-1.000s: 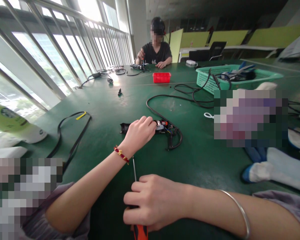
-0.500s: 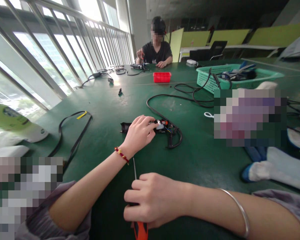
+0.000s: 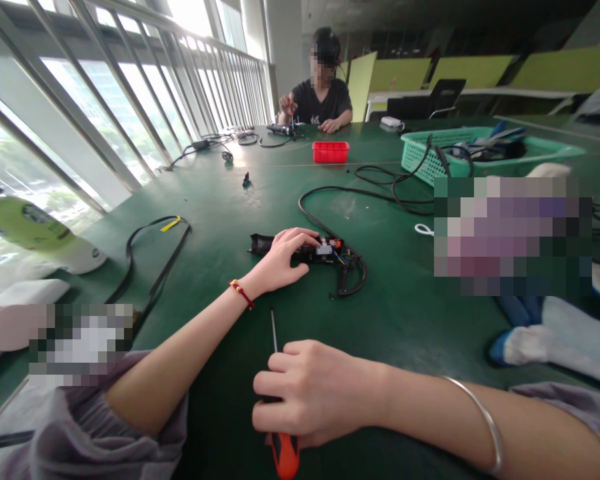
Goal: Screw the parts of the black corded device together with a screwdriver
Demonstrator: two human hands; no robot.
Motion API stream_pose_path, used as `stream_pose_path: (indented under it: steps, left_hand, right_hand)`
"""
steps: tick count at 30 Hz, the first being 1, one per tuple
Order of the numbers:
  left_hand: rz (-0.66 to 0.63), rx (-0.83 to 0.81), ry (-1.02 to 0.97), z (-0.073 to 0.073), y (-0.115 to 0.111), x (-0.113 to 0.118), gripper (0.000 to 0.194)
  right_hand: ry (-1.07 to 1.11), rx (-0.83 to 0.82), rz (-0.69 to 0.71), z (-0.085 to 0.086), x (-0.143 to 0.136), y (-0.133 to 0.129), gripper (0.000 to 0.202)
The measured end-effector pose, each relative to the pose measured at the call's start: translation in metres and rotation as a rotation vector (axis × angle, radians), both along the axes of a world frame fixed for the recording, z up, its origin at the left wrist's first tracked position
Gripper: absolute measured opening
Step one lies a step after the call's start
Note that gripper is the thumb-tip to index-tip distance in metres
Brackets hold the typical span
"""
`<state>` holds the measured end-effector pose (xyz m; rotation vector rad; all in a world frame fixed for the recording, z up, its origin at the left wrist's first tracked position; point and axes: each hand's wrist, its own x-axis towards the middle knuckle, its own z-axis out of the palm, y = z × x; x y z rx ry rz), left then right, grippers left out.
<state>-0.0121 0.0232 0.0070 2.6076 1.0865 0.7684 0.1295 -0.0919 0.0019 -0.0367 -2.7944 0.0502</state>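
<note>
The black power tool lies flat, wires exposed; on its near side, an orange-and-black screwdriver points toward it.

Head-worn view looks forward and down across the table.

Left hand reaches forward, fingers spread (thumb apart); right hand curls closed nearer the body.
</note>
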Motion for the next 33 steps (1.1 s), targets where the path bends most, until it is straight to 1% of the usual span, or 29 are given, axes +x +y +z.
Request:
stream_pose_path:
  steps: [3,7,11,12,14,16,17,18,21,23,26,28,33]
  left_hand:
    - [-0.003,0.001,-0.016,0.0,0.0,0.001,0.039]
    - [0.006,0.008,-0.014,0.001,0.002,0.001,0.033]
    - [0.001,0.038,0.046,0.005,0.0,-0.001,0.032]
    - [0.02,0.067,0.067,0.007,-0.001,-0.002,0.033]
    - [0.104,0.132,0.09,0.015,-0.007,-0.001,0.035]
    - [0.175,0.141,0.103,0.024,-0.014,0.003,0.032]
    - [0.165,0.107,0.127,0.028,-0.017,0.005,0.029]
    - [0.118,0.047,0.174,0.032,-0.021,0.008,0.025]
    - [-0.076,-0.148,0.352,0.038,-0.03,0.016,0.017]
    - [-0.105,-0.184,0.416,0.037,-0.034,0.02,0.015]
    - [-0.081,-0.122,0.475,0.035,-0.04,0.025,0.015]
    - [-0.068,-0.052,0.557,0.034,-0.046,0.029,0.014]
    - [-0.022,0.208,0.759,0.03,-0.066,0.047,0.015]
  right_hand:
    - [-0.003,-0.004,0.001,0.0,0.0,0.0,0.016]
    - [-0.015,0.001,0.003,-0.001,0.0,0.0,0.016]
    - [-0.006,0.004,-0.002,0.0,0.001,0.0,0.017]
    - [-0.011,0.001,-0.002,0.001,0.001,0.0,0.017]
    - [-0.021,-0.008,-0.002,0.003,0.001,0.001,0.017]
    - [-0.027,-0.011,-0.003,0.004,0.002,0.002,0.018]
    - [-0.031,-0.012,-0.004,0.004,0.002,0.002,0.019]
    - [-0.036,-0.012,-0.004,0.004,0.002,0.002,0.02]
    - [-0.063,-0.019,-0.004,0.004,0.001,0.002,0.02]
    - [-0.076,-0.024,-0.004,0.004,0.001,0.002,0.019]
    - [-0.073,-0.028,-0.008,0.004,0.001,0.002,0.019]
    - [-0.059,-0.027,-0.013,0.003,0.001,0.002,0.021]
    - [-0.05,-0.027,0.011,0.0,0.0,0.003,0.02]
